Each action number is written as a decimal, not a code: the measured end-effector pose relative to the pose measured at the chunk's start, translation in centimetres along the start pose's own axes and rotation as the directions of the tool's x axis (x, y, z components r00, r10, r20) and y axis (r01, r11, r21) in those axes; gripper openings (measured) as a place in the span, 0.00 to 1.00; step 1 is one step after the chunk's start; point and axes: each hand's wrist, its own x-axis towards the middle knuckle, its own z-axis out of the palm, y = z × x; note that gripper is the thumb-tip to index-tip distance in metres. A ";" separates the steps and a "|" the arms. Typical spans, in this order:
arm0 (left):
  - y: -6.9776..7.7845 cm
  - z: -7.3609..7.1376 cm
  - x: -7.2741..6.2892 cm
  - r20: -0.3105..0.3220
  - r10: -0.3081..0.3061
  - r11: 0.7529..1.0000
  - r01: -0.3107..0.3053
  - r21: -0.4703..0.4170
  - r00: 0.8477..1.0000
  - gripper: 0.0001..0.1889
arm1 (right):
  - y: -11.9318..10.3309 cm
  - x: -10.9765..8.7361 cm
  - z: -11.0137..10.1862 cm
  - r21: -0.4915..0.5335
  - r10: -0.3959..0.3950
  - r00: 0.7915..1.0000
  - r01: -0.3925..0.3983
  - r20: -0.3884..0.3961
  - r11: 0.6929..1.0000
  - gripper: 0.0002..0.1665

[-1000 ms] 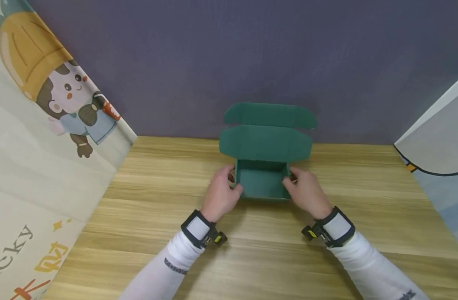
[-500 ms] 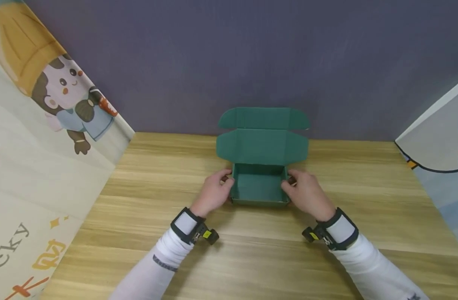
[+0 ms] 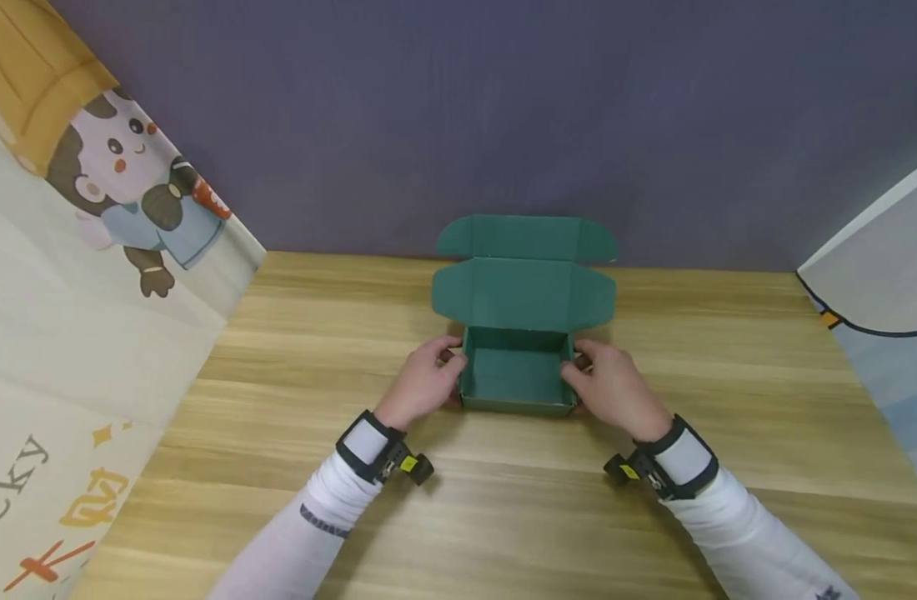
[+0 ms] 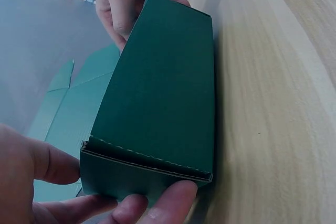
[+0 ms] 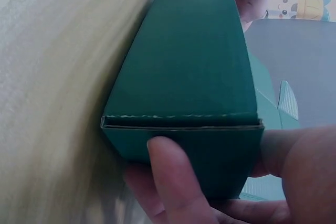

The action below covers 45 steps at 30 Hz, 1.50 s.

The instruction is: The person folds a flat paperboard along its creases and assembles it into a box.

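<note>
Just below and right of frame centre: green box (image 3: 514, 379), long axis running left to right. Left hand (image 3: 421, 383) grips its left short end, right hand (image 3: 614, 389) its right; neither looks nearer. Lid (image 3: 522, 293) unfolded beyond, higher in frame.

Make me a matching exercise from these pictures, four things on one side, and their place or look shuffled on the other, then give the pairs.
Column one:
1. Lid
2. Left hand
3. Tabletop
4. Right hand

Column two:
A. Wood-grained, light brown
B. At the right end of the box
C. Green and folded open
D. At the left end of the box

Pairs: 1-C, 2-D, 3-A, 4-B
</note>
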 end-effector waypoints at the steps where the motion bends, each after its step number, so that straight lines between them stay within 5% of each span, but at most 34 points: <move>1: 0.1 -0.1 0.0 0.005 0.001 1.000 -0.001 -0.006 1.000 0.23 | -0.1 0.0 0.0 0.002 0.002 1.000 -0.002 0.003 1.000 0.16; 22: -0.2 -0.4 0.0 0.023 -0.016 1.000 0.016 -0.025 1.000 0.22 | -0.4 0.1 -0.2 -0.010 0.016 0.999 -0.016 0.031 1.000 0.10; 27: -0.2 -1.0 0.2 -0.024 0.010 0.999 -0.011 -0.040 1.000 0.25 | -0.5 0.0 -0.5 0.002 0.039 0.997 -0.039 0.070 0.999 0.13; 36: 0.4 -3.6 2.8 -0.254 0.065 0.991 -0.092 -0.096 0.965 0.33 | -0.4 -0.4 -0.4 -0.017 0.054 0.995 -0.052 0.085 0.998 0.24; 39: 1.1 -4.5 3.8 -0.272 0.078 0.984 -0.117 -0.132 0.959 0.31 | -0.4 -0.5 -0.4 -0.017 0.067 0.994 -0.066 0.088 0.998 0.28; 45: 1.5 -5.0 5.3 -0.214 0.039 0.949 -0.103 -0.298 0.976 0.24 | -0.4 -0.6 -0.4 -0.030 0.089 0.991 -0.087 0.097 0.996 0.34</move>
